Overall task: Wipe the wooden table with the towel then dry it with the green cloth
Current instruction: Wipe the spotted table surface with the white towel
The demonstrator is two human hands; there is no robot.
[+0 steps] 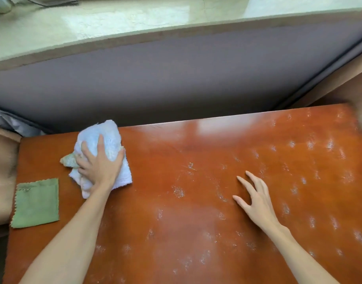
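Observation:
A white towel [108, 138] lies crumpled near the far left of the reddish wooden table [176, 222]. My left hand [99, 162] presses down on it with spread fingers. A folded green cloth [35, 202] sits flat at the table's left edge, just left of my left forearm. My right hand [256, 198] rests on the bare wood at centre right, fingers straight and spread. Patches of white droplets speckle the table's middle and right side.
A dark grey wall panel [176, 78] runs along the table's far edge, with a pale stone sill [114, 21] above it. Brown wooden furniture [352, 87] stands at the far right corner. Beige fabric [1, 171] lies beyond the left edge.

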